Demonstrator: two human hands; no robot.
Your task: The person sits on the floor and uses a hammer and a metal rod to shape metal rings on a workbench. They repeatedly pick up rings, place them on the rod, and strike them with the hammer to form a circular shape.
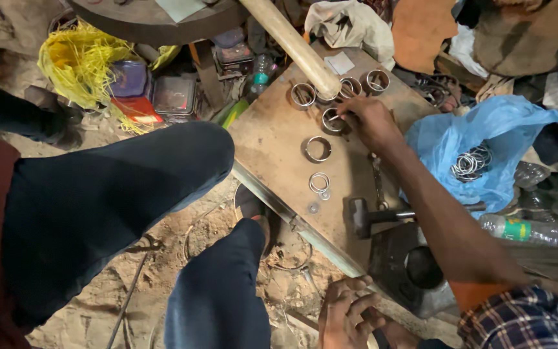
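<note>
Near the far edge of the wooden surface point(272, 139), the right hand point(366, 119) pinches a metal ring point(332, 121); the left hand point(347, 310) curls loosely, empty, at the near corner beside a hammer point(366, 216).

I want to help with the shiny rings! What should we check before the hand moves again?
1. Right hand reaches a short round metal ring on the flat brown board: ok, fingertips are at its rim.
2. Firm grip on that ring: cannot tell, the fingers hide the contact.
3. Left hand out of the way: ok, it rests low by the board's near end.
4. Dark-headed hammer clear of the hands: ok, it lies on the board, untouched.
5. Thick pale wooden pole clear of the rings: not ok, its end sits among them.
6. Spare thin wire rings handy: ok, piled on the blue plastic bag.
</note>
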